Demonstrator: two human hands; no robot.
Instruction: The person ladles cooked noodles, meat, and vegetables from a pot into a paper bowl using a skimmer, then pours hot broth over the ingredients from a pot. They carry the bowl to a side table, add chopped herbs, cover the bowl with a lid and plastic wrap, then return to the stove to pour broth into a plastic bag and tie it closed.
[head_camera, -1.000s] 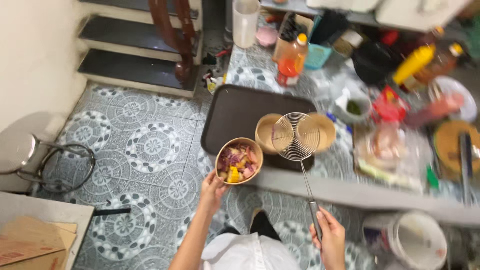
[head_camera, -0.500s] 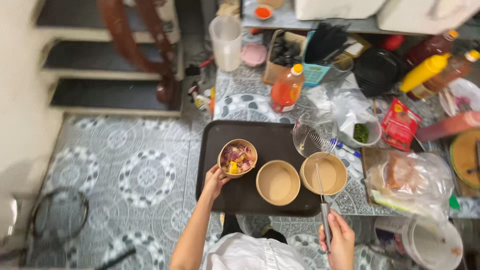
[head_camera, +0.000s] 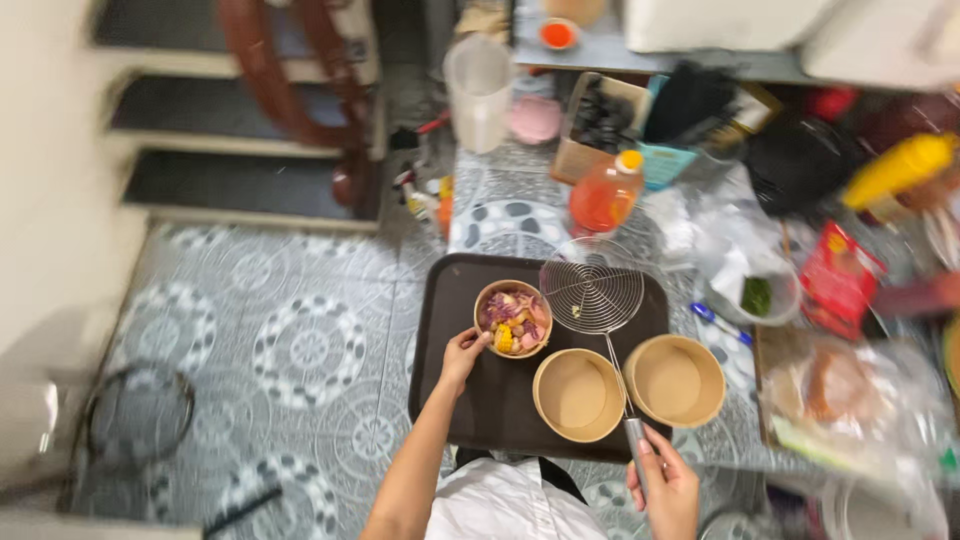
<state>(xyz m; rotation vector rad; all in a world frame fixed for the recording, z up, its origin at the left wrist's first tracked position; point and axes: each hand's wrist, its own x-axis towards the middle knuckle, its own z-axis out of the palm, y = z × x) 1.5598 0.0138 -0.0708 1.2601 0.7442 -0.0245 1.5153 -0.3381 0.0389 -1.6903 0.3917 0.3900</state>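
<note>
My left hand (head_camera: 462, 352) grips the near rim of a paper bowl (head_camera: 513, 318) filled with purple, pink and yellow food pieces, held over a dark brown tray (head_camera: 450, 380). My right hand (head_camera: 664, 486) holds the handle of a round wire skimmer (head_camera: 592, 286), whose mesh head hangs over the far part of the tray, right of the filled bowl. Two empty tan paper bowls stand on the tray: one in the middle (head_camera: 579, 394), one at the right edge (head_camera: 673, 380).
An orange bottle (head_camera: 604, 194), a clear jug (head_camera: 478, 92), a yellow bottle (head_camera: 898, 168), a red packet (head_camera: 838, 268), plastic bags and a small bowl of greens (head_camera: 756, 296) crowd the patterned tiled floor (head_camera: 300, 340). Dark steps (head_camera: 240, 180) rise at far left.
The view has shifted. The filled bowl now sits on the tray's far left, and the skimmer head has moved left, from above the right bowl to beside the filled bowl.
</note>
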